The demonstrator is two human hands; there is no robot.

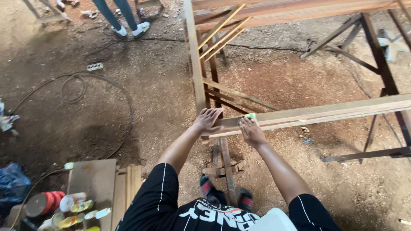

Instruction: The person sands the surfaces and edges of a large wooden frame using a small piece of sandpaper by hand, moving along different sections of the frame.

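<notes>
At 12 o'clock from your torso, the wooden beam (pixel 325 113) lies across the trestles. Your left hand (pixel 207 120) presses flat on its end, fingers spread; your right hand (pixel 251 132) pinches a green marker (pixel 250 116). Keep the beam pinned and the stroke steady.

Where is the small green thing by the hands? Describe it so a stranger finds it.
Start at the long wooden beam lying across the metal trestle. Follow it to its near end, where the right hand rests. The green piece at those fingertips is the only bright green thing there.
</notes>
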